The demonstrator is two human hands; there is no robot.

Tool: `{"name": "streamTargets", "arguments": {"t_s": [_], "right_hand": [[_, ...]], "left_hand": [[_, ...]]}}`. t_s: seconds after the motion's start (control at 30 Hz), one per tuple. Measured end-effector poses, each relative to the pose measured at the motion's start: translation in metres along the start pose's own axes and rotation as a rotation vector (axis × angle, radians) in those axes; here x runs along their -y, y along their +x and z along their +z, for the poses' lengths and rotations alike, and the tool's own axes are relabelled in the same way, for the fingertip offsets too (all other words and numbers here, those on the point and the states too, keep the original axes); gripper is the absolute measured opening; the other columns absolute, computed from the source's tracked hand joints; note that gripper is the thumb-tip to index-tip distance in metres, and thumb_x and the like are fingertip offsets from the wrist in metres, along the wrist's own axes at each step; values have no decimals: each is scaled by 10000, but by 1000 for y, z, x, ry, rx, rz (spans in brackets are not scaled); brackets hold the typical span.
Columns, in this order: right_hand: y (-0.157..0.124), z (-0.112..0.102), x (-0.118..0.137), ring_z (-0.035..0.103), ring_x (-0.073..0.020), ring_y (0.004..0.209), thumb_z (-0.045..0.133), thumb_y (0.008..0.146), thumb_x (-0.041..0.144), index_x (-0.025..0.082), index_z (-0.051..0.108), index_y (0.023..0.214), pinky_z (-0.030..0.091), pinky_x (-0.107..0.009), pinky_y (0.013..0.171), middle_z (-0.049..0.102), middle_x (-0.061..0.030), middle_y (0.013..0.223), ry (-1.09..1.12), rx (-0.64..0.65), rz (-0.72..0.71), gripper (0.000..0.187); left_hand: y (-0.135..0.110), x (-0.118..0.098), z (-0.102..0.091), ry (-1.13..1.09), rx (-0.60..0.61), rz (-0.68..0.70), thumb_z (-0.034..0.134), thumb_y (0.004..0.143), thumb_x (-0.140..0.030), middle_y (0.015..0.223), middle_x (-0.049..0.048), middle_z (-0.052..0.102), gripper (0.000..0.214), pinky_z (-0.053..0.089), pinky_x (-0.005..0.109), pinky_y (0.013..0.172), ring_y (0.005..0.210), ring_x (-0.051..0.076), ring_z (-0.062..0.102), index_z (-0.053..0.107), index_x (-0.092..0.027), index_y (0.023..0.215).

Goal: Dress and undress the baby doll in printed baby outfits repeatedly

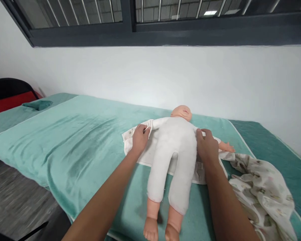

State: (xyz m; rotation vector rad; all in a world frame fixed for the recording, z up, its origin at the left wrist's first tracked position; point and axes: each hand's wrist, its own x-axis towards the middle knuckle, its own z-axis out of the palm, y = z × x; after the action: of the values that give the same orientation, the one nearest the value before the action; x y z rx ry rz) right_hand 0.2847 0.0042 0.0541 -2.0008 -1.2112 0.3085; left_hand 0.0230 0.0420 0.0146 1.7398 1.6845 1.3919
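Note:
A baby doll (177,137) with a white cloth body lies on its back, head toward the wall and bare feet toward me. Under it an open baby shirt (130,142), pale with a small print along its edge, is spread out. My left hand (141,137) is closed on the shirt's sleeve, by the doll's arm on the left; that arm's end is hidden. At the doll's other arm, my right hand (206,144) has its fingers curled round the shirt's edge. The doll's small hand (227,147) sticks out past my right wrist.
A crumpled printed cloth (263,190) lies at the right. Teal sheets (72,134) cover the bed, which stands against a white wall (110,73) under a barred window (130,33). A black and red item (12,95) is at the far left, above grey floor (17,197).

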Motion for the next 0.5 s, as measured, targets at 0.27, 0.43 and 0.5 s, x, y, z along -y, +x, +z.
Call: {"name": "streamTargets", "arguments": {"t_s": [0.27, 0.43, 0.5], "right_hand": [[4, 17, 1, 616, -260, 1237, 652, 822, 570, 255, 408, 1499, 532, -384, 1027, 563, -98, 1457, 693, 240, 110, 786], [-12, 22, 19, 619, -255, 1243, 701, 806, 501, 272, 340, 1528, 566, -372, 1006, 590, -80, 1431, 872, 411, 133, 839], [-17, 26, 23, 615, -248, 1250, 713, 802, 502, 282, 317, 1538, 567, -365, 1004, 579, -78, 1443, 901, 472, 137, 864]], "left_hand": [[27, -39, 7, -282, 99, -69, 502, 943, -385, 692, -35, 483, 254, 373, 259, 675, 677, 128, 448, 514, -205, 764], [47, -61, 7, -337, 118, -106, 525, 932, -354, 640, -49, 452, 226, 341, 253, 611, 610, 113, 408, 516, -204, 764], [51, -70, 2, -348, 123, -112, 529, 927, -347, 626, -53, 437, 216, 328, 253, 591, 590, 109, 397, 520, -204, 765]]}}
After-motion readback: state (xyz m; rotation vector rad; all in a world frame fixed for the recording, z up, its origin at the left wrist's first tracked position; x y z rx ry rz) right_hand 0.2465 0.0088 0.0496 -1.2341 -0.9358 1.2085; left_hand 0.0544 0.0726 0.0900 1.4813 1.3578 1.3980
